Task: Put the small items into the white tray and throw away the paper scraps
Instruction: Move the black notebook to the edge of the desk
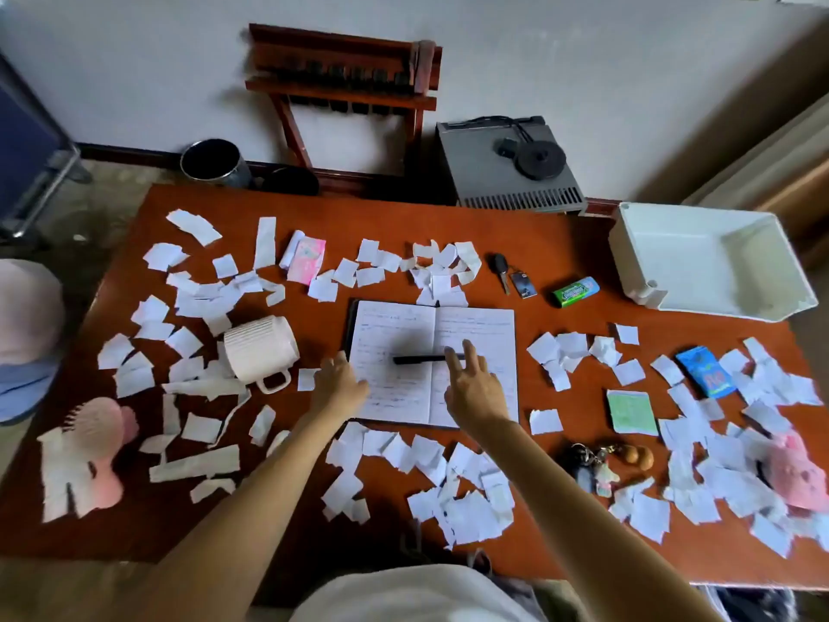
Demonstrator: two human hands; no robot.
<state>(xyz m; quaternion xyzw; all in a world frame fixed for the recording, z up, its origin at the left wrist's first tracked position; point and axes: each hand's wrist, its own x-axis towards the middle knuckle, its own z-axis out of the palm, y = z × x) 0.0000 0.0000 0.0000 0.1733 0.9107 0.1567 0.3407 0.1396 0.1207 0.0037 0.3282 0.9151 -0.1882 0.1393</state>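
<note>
Right hand (471, 388), fingers spread and empty, is hovering at pen (417, 359) on notebook (394, 325), likely to lift it. Left hand (341, 383), relaxed and empty, is probably steadying the page edge.

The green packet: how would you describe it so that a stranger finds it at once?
Start at the white tray at the far right corner of the table. Just left of it lies the green packet, between the tray and a car key. It alone is bright green with a pale blue end, on bare wood.
</note>
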